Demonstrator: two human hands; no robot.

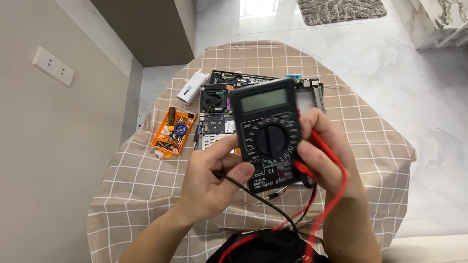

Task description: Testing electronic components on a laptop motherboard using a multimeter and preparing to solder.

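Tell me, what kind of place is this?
Probably a room at home, used as a small repair spot. A checked cloth covers the table, on it an opened laptop and an orange tray of screws. Both hands hold a black multimeter.

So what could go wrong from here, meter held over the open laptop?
1. The multimeter is pinched only by the left hand and right hand, right above the opened laptop; a slip may hit it.
2. The red lead and black lead hang loose and cross; they could snag.
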